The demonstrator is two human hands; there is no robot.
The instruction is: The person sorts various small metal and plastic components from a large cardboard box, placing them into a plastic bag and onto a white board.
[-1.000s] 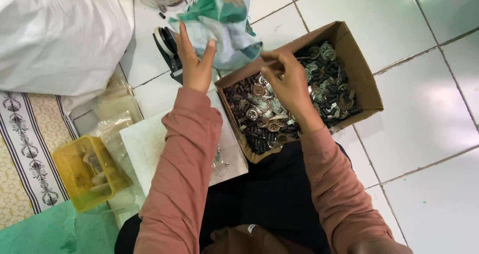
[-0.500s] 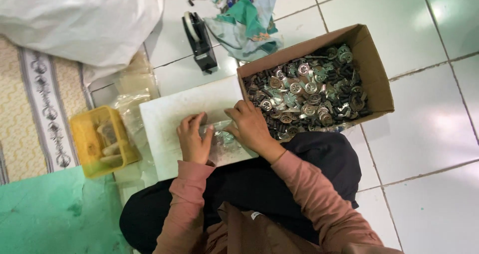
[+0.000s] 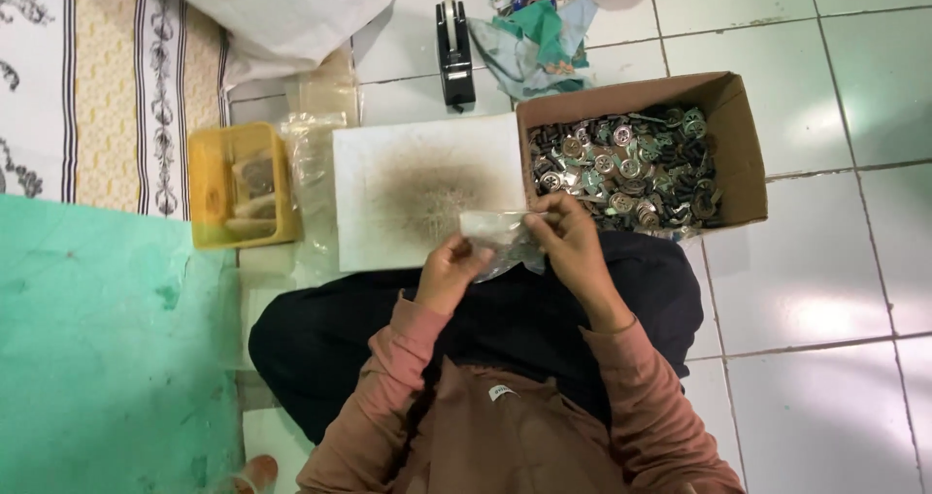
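Now both hands off white board, raised over lap; half second ago they pressed on board beside box. Small clear plastic bag now lifted, stretched between hands, above board's near edge. Work has moved from board to bag.

Left hand: fingers curled, pinching bag's left corner, palm up. Right hand: fingers closed on bag's top right edge, wrist bent inward. Forearms converge from sleeves. Cardboard box of metal parts just beyond right hand. Yellow tray well left, untouched.
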